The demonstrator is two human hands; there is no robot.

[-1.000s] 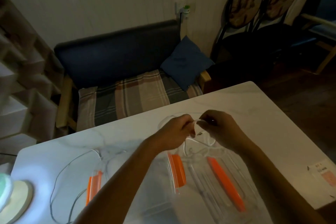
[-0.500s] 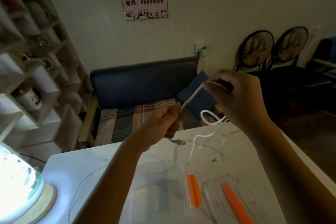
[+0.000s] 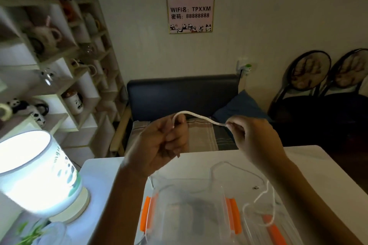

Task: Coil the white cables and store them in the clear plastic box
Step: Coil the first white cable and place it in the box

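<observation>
Both my hands are raised above the white table [image 3: 310,167], holding one white cable [image 3: 197,116] between them. My left hand [image 3: 163,143] is closed in a fist around one part of it. My right hand [image 3: 253,137] pinches the cable further along. The rest of the cable hangs under my right arm in loose loops [image 3: 262,205]. Directly below sits the clear plastic box [image 3: 189,211] with orange clips on both sides. Its clear lid [image 3: 274,228], with an orange clip, lies to the right. A thinner cable [image 3: 239,168] trails over the table behind the box.
A lit white lamp [image 3: 33,171] stands at the table's left edge. Shelves with mugs [image 3: 59,55] fill the left wall. Behind the table are a dark bench [image 3: 183,93] with a blue cushion and two round-backed chairs [image 3: 328,73]. A small connector [image 3: 255,187] lies on the table.
My hands lifted the cable from the table to chest height, then drew apart so a short length now spans between them. My head tilted up; the lamp and wall sign came into view.
</observation>
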